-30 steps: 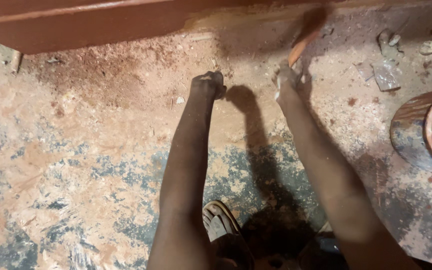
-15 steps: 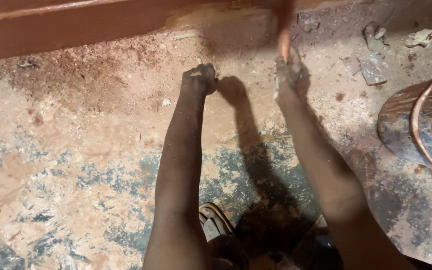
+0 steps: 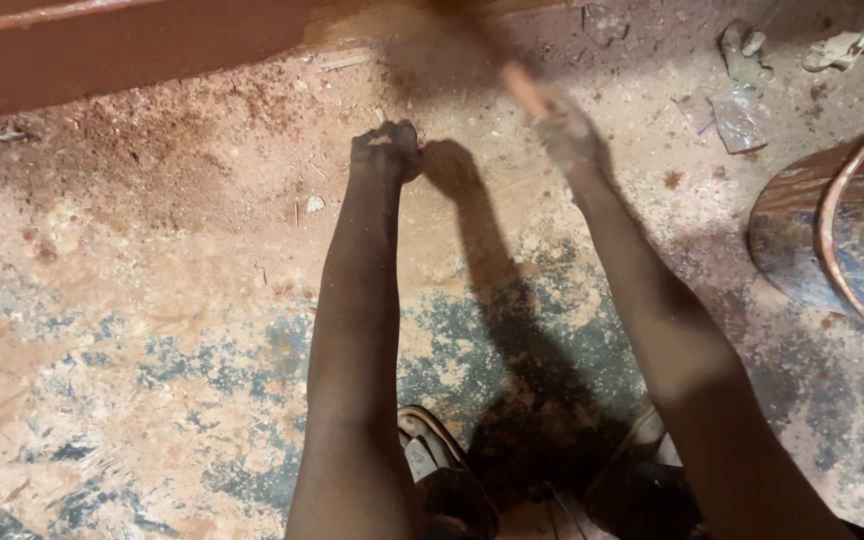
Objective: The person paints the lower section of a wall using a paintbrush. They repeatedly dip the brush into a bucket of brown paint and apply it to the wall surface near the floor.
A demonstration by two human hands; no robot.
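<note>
the left hand sits in the upper middle of the frame, its grip closed into a fist low against the dusty floor; something small may be pinched inside it, but the picture does not show what. just to its right, the right hand has its grip wrapped around a pale wooden handle that runs up and left into blur, so the tool's head cannot be made out. along the top edge lies a reddish-brown beam, with red dust heaped below it. at the right edge a round metal lid rests on the floor, and crumpled plastic scraps lie in the upper right.

judging from the blur, a swing is under way. to do it well, the fist should hold steady and low, fingers tucked away from the strike line, and the handle should come down square, not glancing. loose dust means poor footing; the sandalled feet at the bottom should stay planted.
</note>
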